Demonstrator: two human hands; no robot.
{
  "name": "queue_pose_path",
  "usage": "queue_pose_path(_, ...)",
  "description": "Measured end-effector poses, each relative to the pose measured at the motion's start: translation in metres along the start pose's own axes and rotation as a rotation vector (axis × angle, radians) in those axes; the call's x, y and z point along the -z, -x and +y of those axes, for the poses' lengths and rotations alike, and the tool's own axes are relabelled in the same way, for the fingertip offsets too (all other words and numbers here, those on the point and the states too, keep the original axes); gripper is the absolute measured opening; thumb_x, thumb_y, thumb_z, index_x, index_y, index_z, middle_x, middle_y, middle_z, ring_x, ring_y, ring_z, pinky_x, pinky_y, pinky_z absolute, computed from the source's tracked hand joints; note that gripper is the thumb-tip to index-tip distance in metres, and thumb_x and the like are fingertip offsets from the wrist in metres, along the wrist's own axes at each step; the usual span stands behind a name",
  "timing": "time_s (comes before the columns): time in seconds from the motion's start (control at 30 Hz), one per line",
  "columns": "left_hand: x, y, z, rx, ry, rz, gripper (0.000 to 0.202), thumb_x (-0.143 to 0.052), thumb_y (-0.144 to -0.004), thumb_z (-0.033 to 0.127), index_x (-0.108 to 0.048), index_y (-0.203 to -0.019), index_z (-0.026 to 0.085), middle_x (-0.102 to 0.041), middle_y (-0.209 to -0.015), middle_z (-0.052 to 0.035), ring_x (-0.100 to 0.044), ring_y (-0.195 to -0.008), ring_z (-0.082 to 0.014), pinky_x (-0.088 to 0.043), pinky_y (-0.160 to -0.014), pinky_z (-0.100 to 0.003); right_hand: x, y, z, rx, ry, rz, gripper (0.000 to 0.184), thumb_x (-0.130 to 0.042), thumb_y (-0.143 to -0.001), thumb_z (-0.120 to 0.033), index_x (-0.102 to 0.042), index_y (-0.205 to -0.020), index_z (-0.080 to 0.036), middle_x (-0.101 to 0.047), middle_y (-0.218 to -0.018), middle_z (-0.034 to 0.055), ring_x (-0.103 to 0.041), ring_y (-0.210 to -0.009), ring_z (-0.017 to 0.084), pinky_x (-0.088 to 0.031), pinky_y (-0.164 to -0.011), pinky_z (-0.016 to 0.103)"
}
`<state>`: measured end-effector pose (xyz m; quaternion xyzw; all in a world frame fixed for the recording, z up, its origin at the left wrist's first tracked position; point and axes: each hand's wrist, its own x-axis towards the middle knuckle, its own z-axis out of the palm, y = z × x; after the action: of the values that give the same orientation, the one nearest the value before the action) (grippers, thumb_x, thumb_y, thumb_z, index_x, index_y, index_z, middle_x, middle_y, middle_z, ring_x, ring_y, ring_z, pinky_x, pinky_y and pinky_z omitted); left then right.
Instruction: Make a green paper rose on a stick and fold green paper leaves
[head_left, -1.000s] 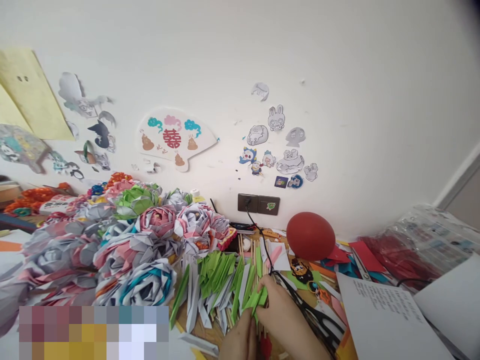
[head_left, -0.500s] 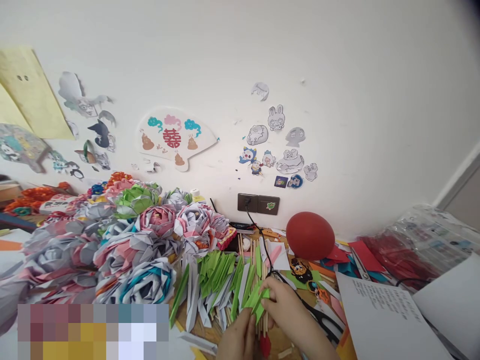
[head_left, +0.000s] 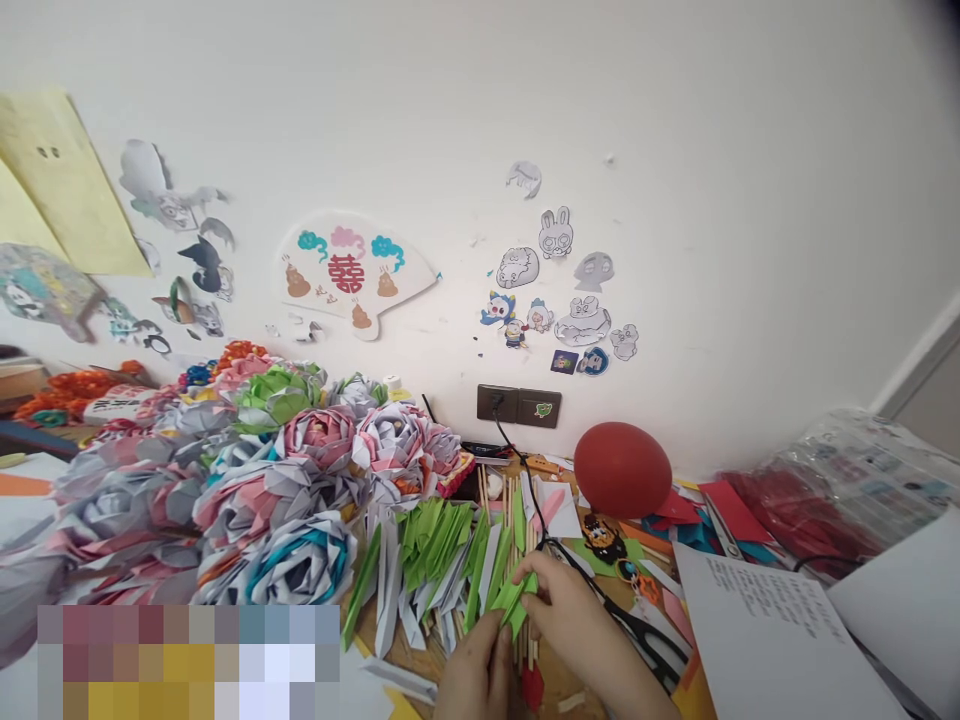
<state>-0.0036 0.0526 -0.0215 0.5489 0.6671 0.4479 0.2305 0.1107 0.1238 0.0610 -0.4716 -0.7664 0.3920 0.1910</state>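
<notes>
Head view, bottom edge: left hand (head_left: 477, 676) and right hand (head_left: 581, 625) pinching green folded paper (head_left: 517, 598) down-left of red balloon (head_left: 622, 468), hemmed by leaf pile (head_left: 431, 545) and scissors (head_left: 646, 642), scarcely shifted from before.

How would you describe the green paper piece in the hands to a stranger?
Right of the paper flower heap lies a spread of green strips. At its right edge, the green folded piece alone is pinched between left hand and right hand.
</notes>
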Motion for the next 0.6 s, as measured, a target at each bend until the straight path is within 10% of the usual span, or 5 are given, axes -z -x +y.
queue_pose_path(0.6,0.006,-0.001,0.012,0.036,0.048,-0.119,0.029,-0.033,-0.089,0.033,-0.057,-0.088,0.017,-0.069,-0.084,-0.0097,-0.064,-0.081,-0.0227,-0.047,-0.074,-0.03,-0.009,-0.001,0.002,0.042,0.079,0.023,0.027,-0.037,-0.079,-0.006,-0.056,-0.082,-0.024,-0.055,-0.061,-0.0035,-0.054,-0.06,0.014,-0.034,-0.056,0.021)
